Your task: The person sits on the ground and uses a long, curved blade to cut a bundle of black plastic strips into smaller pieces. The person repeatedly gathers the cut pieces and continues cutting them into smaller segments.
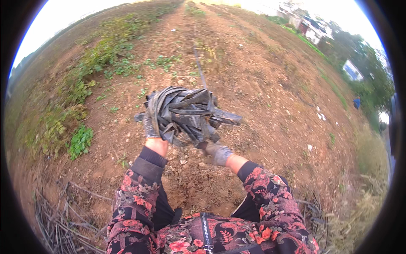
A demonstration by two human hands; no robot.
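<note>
A thick bundle of flat black plastic tape (182,108), like drip irrigation tape, hangs in loops in front of me, dusty with soil. My left hand (149,126), in a grey work glove, supports the bundle at its left side; the loops cover most of its fingers. At the lower right edge, my gloved right hand (219,153) is closed at the tape, slightly blurred, and its fingertips are partly hidden. From the bundle's top a single tape strand (199,68) runs away along the ground up the field.
Reddish, stony soil (269,127) spreads around me. Green leafy plants (104,47) line the left side. Dry stalks (63,222) lie at the lower left, with dry grass (352,219) at the lower right. White scraps (321,116) dot the ground; buildings (312,30) stand far right.
</note>
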